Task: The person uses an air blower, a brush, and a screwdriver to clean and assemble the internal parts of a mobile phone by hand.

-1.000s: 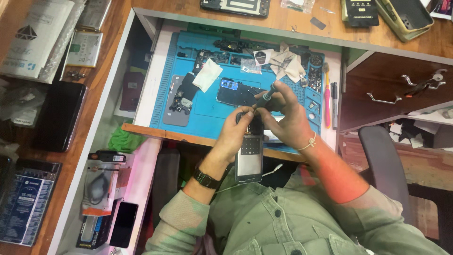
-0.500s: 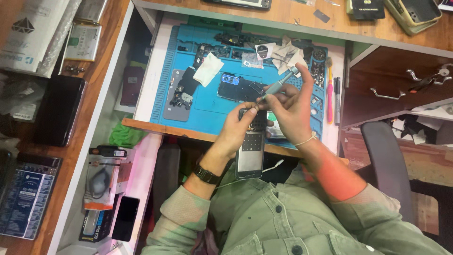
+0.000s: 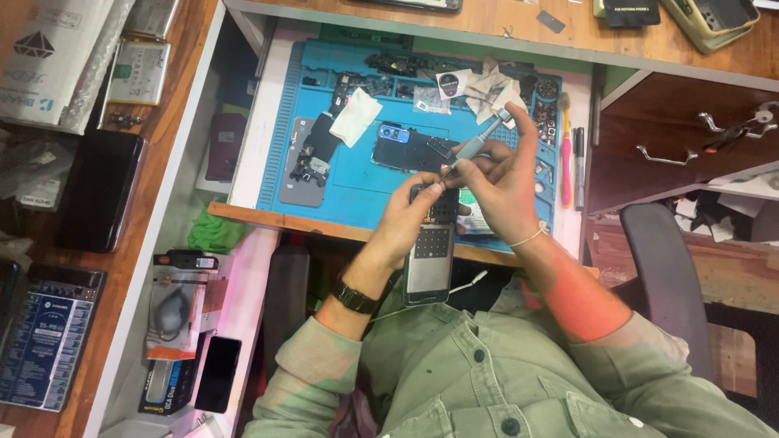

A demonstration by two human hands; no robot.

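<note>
Blue repair mat (image 3: 357,174) across pull-out tray. Left hand (image 3: 410,219) clasping opened phone (image 3: 430,255) over tray edge; right hand (image 3: 503,191) pinching grey screwdriver (image 3: 475,146), tip on phone's top. Risk, likely: tip slipping, gouging board; loosened screw dropping into lap.
</note>
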